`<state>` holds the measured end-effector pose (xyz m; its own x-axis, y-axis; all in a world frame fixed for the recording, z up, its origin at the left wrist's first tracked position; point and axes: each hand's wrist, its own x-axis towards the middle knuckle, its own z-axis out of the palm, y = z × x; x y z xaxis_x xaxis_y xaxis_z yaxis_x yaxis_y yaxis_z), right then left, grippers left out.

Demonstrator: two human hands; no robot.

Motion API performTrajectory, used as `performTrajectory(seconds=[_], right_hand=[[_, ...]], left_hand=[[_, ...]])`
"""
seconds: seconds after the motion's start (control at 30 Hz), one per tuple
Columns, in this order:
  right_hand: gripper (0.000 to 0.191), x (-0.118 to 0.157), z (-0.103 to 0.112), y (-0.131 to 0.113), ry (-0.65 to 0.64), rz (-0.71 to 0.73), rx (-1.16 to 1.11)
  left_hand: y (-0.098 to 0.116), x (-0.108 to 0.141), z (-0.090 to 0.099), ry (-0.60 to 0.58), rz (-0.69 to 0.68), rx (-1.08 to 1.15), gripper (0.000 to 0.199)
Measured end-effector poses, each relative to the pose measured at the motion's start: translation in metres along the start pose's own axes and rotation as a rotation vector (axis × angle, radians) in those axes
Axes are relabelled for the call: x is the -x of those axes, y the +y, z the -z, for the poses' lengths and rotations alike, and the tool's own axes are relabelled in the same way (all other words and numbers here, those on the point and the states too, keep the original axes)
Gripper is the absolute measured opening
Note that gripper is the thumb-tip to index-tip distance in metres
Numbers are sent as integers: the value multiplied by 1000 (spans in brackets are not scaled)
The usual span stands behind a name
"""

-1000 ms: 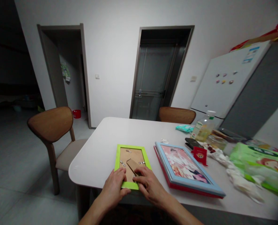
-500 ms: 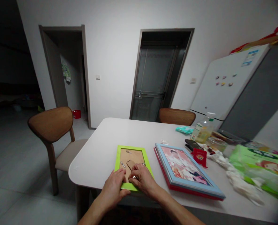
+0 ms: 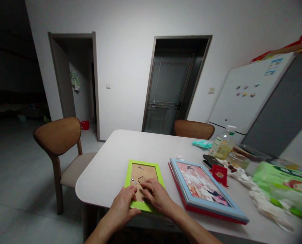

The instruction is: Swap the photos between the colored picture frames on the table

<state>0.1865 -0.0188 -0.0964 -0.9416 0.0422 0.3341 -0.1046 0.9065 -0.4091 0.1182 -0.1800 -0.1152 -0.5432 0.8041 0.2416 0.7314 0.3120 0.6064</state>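
A lime-green picture frame [image 3: 128,173] lies face down near the table's front edge, its brown backing board [image 3: 144,172] showing. Metal clips [image 3: 133,180] sit along the inner edges, and a folding stand leg [image 3: 141,179] is on the board, partly covered. My left hand [image 3: 124,203] grips the frame's lower left corner, fingers on top and thumb along the near edge. Over the lower right of the board is my right hand [image 3: 157,195], its fingers loosely bent and apart, close to a small metal clip [image 3: 144,199] at the bottom.
To the right, a blue picture frame [image 3: 175,169] is stacked on a red one. Beyond are a red packet [image 3: 220,174], a dark phone-like object [image 3: 211,160], a bottle [image 3: 222,144], crumpled tissues [image 3: 263,201] and a green tissue pack [image 3: 283,183]. Wooden chairs [image 3: 59,135] stand around the table.
My right fingers have loosened from a pinch at the bottom clip and lifted slightly, uncovering it. My left hand stays on the corner. The view has tilted up a little.
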Motion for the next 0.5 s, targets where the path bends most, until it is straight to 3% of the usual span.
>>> performTrajectory(seconds=[0.2, 0.5], right_hand=[[22, -36, -19, 1, -7, -22, 164], [22, -36, -14, 0, -77, 117, 235]], left_hand=[[1, 1, 0, 26, -5, 28, 56], [6, 2, 5, 19, 1, 34, 50]])
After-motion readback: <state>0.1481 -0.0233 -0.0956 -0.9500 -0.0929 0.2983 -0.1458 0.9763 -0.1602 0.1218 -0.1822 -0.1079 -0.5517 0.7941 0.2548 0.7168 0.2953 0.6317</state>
